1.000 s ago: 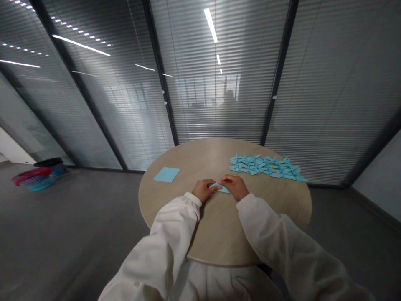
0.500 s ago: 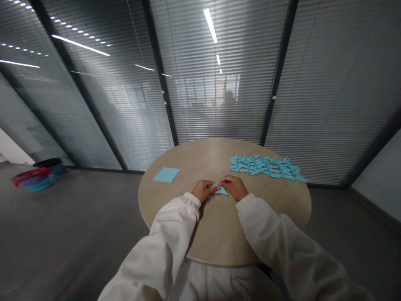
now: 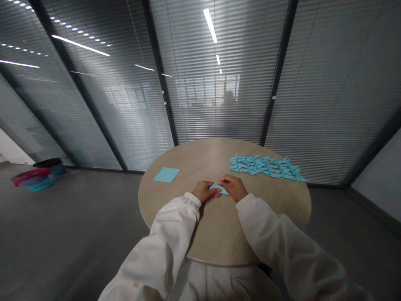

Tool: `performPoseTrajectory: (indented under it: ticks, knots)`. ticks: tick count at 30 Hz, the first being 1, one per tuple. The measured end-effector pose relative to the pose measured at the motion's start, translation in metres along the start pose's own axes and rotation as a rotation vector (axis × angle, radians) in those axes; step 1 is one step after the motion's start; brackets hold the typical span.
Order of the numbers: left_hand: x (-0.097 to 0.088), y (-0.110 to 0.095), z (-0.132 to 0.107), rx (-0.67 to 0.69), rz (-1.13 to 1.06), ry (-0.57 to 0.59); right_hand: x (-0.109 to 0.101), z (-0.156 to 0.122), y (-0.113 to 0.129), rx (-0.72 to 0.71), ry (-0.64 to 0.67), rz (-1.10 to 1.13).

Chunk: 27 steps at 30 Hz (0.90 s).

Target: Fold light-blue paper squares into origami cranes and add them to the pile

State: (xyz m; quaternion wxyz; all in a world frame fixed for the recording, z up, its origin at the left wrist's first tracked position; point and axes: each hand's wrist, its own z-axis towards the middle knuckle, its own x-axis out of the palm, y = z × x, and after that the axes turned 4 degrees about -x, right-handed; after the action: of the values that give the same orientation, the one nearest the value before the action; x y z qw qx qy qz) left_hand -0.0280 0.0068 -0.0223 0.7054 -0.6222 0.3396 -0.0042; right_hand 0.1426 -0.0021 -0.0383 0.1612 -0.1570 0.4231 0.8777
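I see both arms, in white sleeves, reaching forward over the near half of the round table, forearms converging toward its centre. The left hand lies knuckles-up with the fingers curled, fingertips pressed onto the left edge of the blue paper. The right hand is likewise curled, thumb and fingers closed on the paper's right side. The blue paper is a small folded piece (the exact fold is too small to make out) lying on the tabletop between the two hands, near the table's middle.

The table has a pale wood top. A flat blue sheet lies on its left part, well apart from the hands. A cluster of folded blue shapes covers the far right part. Behind the table stands a glass wall with slatted blinds and dark frames. The floor is grey, and coloured baskets sit on it at far left.
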Motion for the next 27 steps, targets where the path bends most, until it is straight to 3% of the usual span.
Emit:
performPoseTrajectory:
  ticks: [6, 14, 23, 27]
  knots:
    - [-0.001, -0.001, 0.0, 0.018, -0.023, -0.098, 0.002, 0.001, -0.01, 0.068, 0.021, 0.072]
    - [-0.009, 0.005, 0.005, 0.054, -0.201, -0.26, -0.002, 0.002, -0.01, 0.047, 0.008, -0.034]
    - [-0.011, 0.006, 0.007, 0.091, -0.064, -0.375, -0.003, 0.0, -0.005, 0.026, 0.064, -0.153]
    - [-0.012, 0.004, 0.007, 0.075, -0.101, -0.388, -0.002, 0.0, -0.003, -0.051, -0.003, -0.126]
